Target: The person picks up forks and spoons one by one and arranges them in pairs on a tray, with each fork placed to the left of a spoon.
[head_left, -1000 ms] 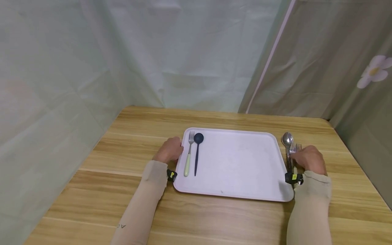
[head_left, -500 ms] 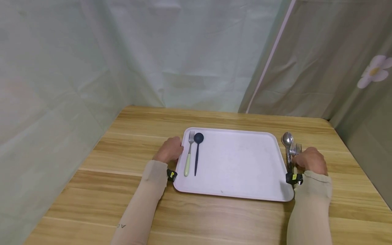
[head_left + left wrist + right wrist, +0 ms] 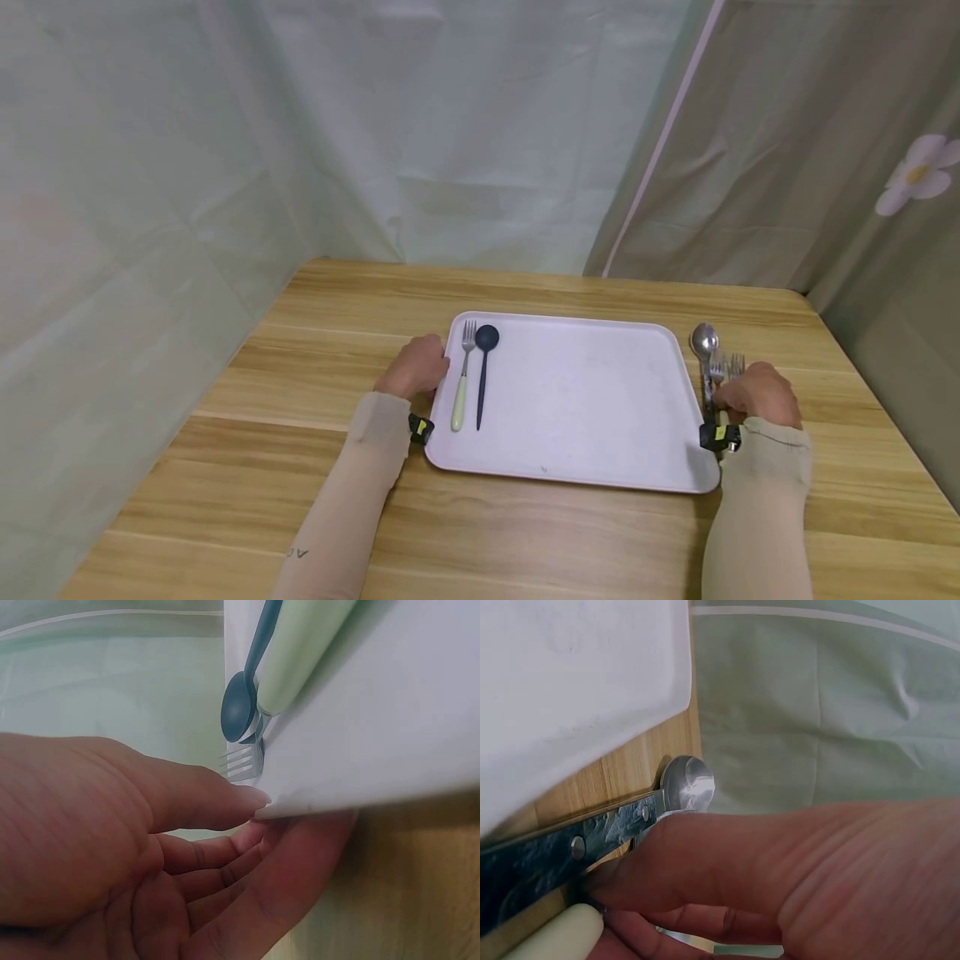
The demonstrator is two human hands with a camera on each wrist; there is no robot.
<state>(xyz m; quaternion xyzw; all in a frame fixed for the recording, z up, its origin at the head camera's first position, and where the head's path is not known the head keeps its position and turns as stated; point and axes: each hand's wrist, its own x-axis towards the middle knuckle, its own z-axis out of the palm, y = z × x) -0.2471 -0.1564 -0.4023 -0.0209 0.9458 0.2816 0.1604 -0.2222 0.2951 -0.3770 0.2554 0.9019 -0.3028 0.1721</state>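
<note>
My left hand [image 3: 415, 367] pinches the left rim of a white tray [image 3: 577, 400], thumb [image 3: 225, 802] on top and fingers underneath. On the tray's left side lie a fork [image 3: 459, 404] with a pale green handle and a dark blue spoon [image 3: 487, 338]. Just off the right rim, my right hand [image 3: 761, 393] pinches a fork [image 3: 737, 364]; most of its handle is hidden. Beside it show the tines of another fork [image 3: 717, 368]. A metal spoon [image 3: 704, 339] with a dark, riveted handle [image 3: 592, 844] lies between hand and tray. A cream handle [image 3: 562, 934] shows below the thumb.
The wooden table [image 3: 285, 467] carries everything. Pale green curtains [image 3: 465, 150] hang behind its far edge and along the left. A darker curtain [image 3: 765, 167] with a printed flower hangs at the right.
The overlapping fork tines by my right hand have come apart, one fork shifting rightward with the fingers. My left hand, the tray and the cutlery on it stay put.
</note>
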